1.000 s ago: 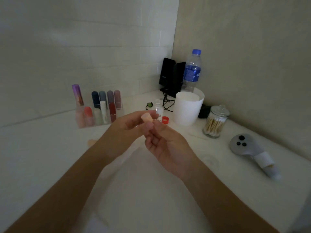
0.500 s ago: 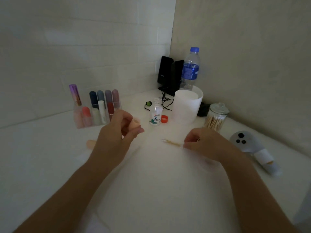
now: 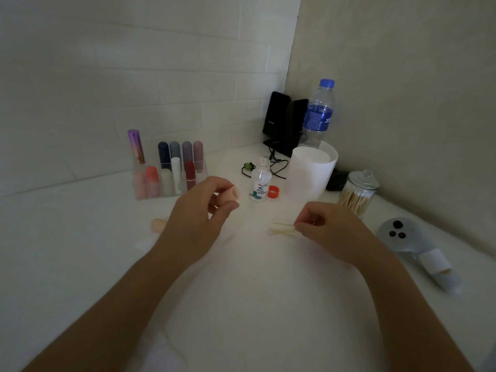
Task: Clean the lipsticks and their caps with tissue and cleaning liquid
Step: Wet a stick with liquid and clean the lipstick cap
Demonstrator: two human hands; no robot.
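Hold the peach cap (image 3: 234, 194) steady, pinched in the left grip (image 3: 198, 213) above the bench (image 3: 80, 237), mouth rightward; lift one of the swabs (image 3: 281, 229) pinched at bench level by the right grip (image 3: 327, 229), wetting it at the open bottle (image 3: 259, 183).

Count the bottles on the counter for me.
2: the small uncapped cleaning-liquid bottle beside the red cap, and the blue-capped water bottle behind the white tub. Others could hide behind that tub.

Peach tube (image 3: 157, 225) half behind the left forearm (image 3: 139, 277).
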